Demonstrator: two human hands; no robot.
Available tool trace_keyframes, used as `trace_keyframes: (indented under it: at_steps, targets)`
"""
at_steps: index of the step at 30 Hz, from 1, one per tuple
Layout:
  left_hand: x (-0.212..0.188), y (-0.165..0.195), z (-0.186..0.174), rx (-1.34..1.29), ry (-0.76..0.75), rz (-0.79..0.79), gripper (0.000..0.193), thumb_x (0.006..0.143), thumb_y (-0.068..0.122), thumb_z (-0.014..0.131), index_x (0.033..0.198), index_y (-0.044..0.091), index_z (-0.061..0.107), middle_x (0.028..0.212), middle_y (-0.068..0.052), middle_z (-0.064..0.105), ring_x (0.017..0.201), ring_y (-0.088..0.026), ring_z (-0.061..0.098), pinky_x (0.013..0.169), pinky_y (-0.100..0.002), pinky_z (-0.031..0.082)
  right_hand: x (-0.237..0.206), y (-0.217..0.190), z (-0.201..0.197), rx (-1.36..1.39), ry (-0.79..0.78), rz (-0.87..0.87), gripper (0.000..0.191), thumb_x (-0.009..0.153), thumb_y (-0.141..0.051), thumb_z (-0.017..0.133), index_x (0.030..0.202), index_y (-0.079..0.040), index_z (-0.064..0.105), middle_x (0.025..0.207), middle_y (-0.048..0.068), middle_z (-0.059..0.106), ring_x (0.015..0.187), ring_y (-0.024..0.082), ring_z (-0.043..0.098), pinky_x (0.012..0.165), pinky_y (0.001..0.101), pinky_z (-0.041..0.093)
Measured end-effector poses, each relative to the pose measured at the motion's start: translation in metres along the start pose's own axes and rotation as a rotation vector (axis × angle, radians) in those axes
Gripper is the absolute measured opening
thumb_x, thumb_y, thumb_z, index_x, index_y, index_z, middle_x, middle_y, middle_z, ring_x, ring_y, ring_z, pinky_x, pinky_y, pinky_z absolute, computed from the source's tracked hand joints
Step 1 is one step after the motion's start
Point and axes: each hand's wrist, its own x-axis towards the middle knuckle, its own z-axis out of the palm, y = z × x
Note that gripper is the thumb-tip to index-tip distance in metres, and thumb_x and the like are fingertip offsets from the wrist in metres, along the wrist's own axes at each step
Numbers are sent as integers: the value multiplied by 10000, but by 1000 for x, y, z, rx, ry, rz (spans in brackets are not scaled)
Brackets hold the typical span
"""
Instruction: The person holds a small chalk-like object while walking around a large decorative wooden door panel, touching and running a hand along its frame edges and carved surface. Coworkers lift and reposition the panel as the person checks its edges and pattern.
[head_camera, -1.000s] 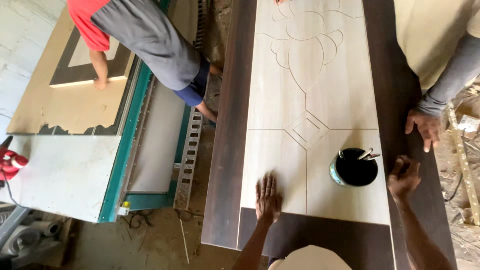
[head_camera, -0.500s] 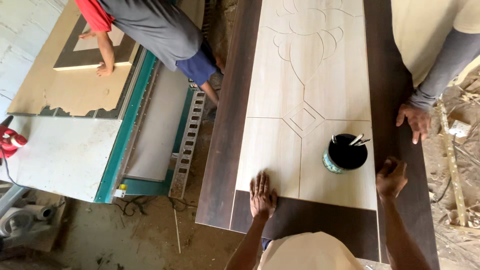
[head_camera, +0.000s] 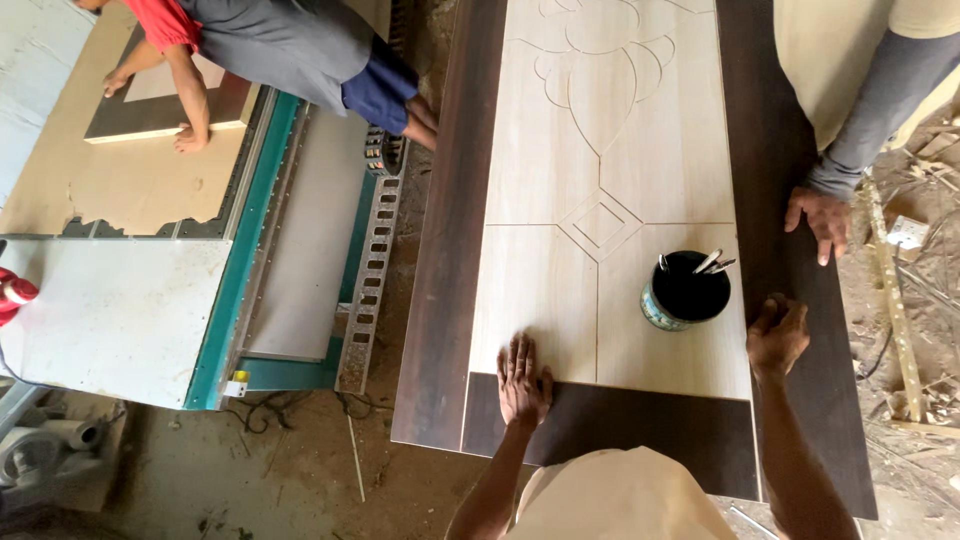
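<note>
The left hand (head_camera: 524, 380) lies flat, fingers spread, on the pale carved panel (head_camera: 610, 200) at its lower edge. The right hand (head_camera: 776, 335) rests curled on the dark door (head_camera: 440, 250), holding nothing, beside a black tin (head_camera: 685, 292) of tools. A co-worker's hand (head_camera: 822, 220) presses the door's right edge.

Flat carved two-tone door panel (head_camera: 600, 190)

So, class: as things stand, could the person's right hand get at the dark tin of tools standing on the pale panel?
Probably yes. The right hand rests on the dark door border just beside the tin, with bare pale panel between them and nothing in the way. The co-worker's hand lies farther up the edge, clear of that path.
</note>
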Motion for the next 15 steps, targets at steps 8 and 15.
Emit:
trace_keyframes:
  at_steps: [8,15]
  targets:
    - [-5,-7,13,-47,21,-4,640,985,332,513,1550,40,432,1663,-120,359,1566,-285,263,1287,-521,134,1,0,-2,-23,-51,13,162,1151,-144,579,1182,15,589,984,196,685,787,325,675,660,458,544]
    - [-14,-15,25,-63,44,-21,636,978,334,528,1548,62,447,1668,-90,360,1571,-256,278,1312,-508,159,3,-32,-3,80,59,-95,276,1175,-158,556,1252,107,545,1063,175,738,866,272,713,757,413,574]
